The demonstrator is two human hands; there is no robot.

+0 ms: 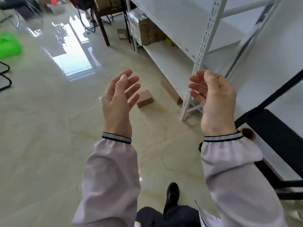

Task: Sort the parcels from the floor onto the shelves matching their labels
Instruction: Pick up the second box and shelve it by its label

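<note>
Both hands are raised, palms facing, fingers spread and empty: the left hand (118, 97) and the right hand (213, 99). Beyond the left fingers a small cardboard parcel (146, 99) lies on the floor (49, 128), near the white shelf unit (173, 63). A black chair (277, 141) stands just right.

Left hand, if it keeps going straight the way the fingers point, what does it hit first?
Probably the small cardboard parcel on the floor, just beyond the left hand fingertips. Nothing else shows between them, though depth is unclear from this one view.
</note>
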